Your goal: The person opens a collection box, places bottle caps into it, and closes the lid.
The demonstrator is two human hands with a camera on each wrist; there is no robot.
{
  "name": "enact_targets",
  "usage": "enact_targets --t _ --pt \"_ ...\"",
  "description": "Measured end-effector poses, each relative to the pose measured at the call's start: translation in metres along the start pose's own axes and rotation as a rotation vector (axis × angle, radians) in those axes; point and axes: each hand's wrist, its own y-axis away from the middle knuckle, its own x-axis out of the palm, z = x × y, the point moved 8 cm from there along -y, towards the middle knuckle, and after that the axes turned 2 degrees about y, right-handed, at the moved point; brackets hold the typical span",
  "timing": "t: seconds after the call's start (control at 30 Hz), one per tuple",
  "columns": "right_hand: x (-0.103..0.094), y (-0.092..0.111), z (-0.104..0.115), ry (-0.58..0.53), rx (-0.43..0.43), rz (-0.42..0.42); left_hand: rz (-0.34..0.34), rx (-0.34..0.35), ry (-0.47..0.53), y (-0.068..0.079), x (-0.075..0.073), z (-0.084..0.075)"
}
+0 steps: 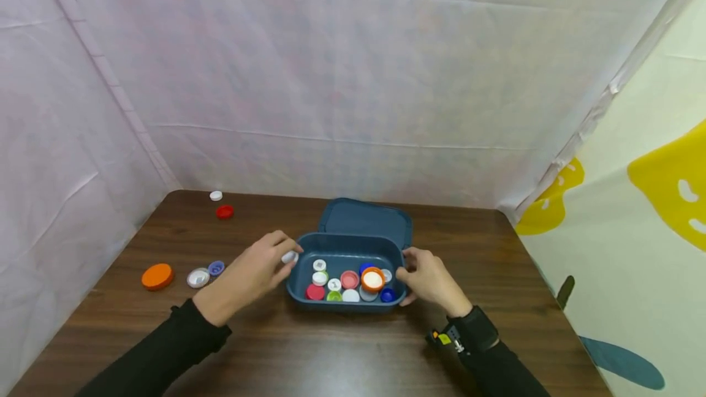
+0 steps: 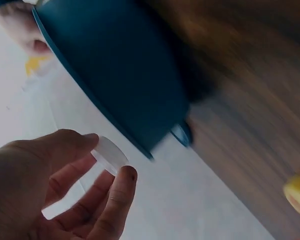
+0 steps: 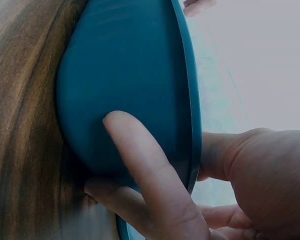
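Left hand: grip narrow, thumb and fingertips pinching a white cap by its edge. The pinched cap is outside the dark blue box, just beside its left rim. Right hand: grip curled round the right end of the same box, fingers against the outer wall, thumb by the rim.

The box stands upright on the wooden table, between the two grips. It contains multiple caps, including a pink cap, a red cap, a green cap and, nearer the right grip, an orange-rimmed cap with a white centre. A matching lid is beyond the box, farther from the person than either grip.

Left of the left grip, near its wrist, are a purple-blue cap, a silvery cap and a large orange disc. Beyond that grip and to its left lies a bright red cap.
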Motion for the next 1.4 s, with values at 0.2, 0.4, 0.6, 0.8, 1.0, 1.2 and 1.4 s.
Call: enact_targets --t 0.2,0.4,0.6,0.8,1.0,1.2,1.4 --pt "-0.001 0.001 0.000 0.005 -0.003 -0.005 0.113 0.084 -0.010 -0.002 0.022 -0.022" --pt "0.000 0.001 -0.001 0.007 -0.006 -0.001 0.114 0.091 -0.027 0.002 0.026 -0.024" --pt "0.001 0.001 0.000 0.000 0.002 -0.001 0.044 0.063 -0.062 0.006 0.015 -0.017" --pt "0.001 0.001 0.001 -0.004 -0.004 -0.006 -0.005 -0.002 -0.070 0.011 0.000 0.000" --pt "0.002 0.002 -0.001 -0.005 0.004 -0.007 0.003 -0.135 -0.098 0.023 -0.014 0.029" --pt "0.002 0.000 -0.001 -0.008 -0.001 -0.006 0.032 -0.260 -0.105 0.038 -0.027 0.063" --pt "0.001 -0.001 -0.001 -0.010 0.006 0.005 0.049 -0.357 -0.098 0.055 -0.035 0.097"
